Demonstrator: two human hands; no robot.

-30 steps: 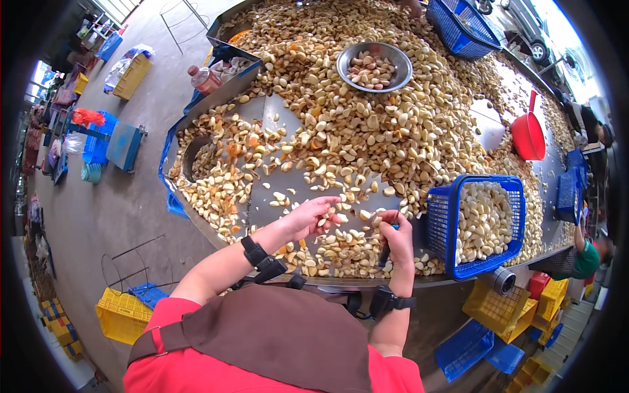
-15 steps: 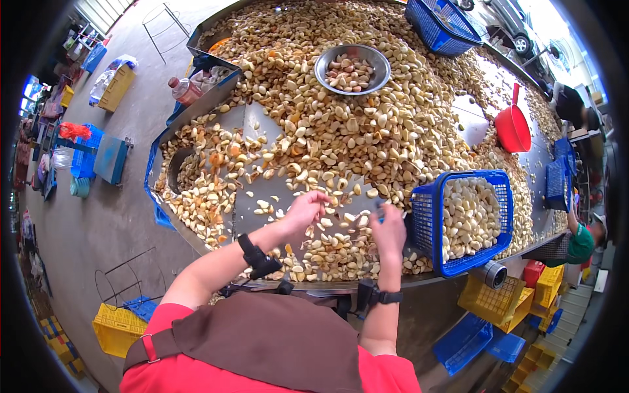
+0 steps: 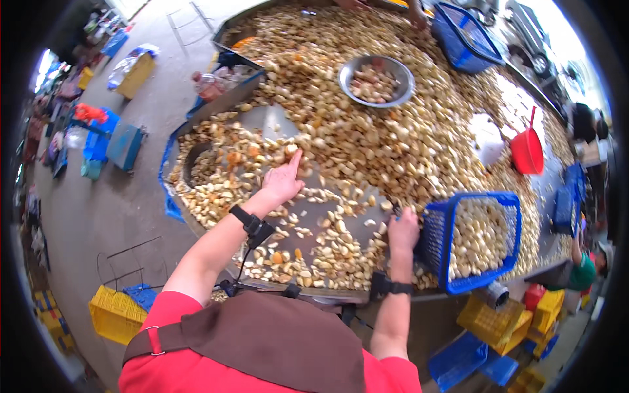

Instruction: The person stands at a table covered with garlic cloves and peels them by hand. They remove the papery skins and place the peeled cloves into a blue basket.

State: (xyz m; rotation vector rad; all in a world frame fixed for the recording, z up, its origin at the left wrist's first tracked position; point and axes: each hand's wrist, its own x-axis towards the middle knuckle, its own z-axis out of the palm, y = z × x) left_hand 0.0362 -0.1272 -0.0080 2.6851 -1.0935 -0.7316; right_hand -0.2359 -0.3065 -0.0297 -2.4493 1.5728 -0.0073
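Pale garlic cloves (image 3: 419,147) lie in a thick heap across the metal table. My left hand (image 3: 283,182) reaches over the left part of it, index finger stretched out to the cloves at the heap's edge. I see nothing held in it. My right hand (image 3: 403,232) is closed, low over the tabletop just left of a blue plastic basket (image 3: 435,239) filled with cloves. A small dark thing, too blurred to name, shows at its fingertips. Between my hands, loose cloves (image 3: 337,232) are scattered on bare metal.
A steel bowl (image 3: 405,77) with pinkish cloves rests on the heap. A red scoop (image 3: 526,152) lies at the right, and another blue basket (image 3: 464,42) stands at the far edge. Another person's hand (image 3: 417,14) shows there. A co-worker in a green sleeve (image 3: 582,272) is at far right.
My left hand has moved forward and left, its index finger now extended. The right hand is lower, nearer the full basket. Another person's hands have appeared at the far edge. The whole view has shifted.
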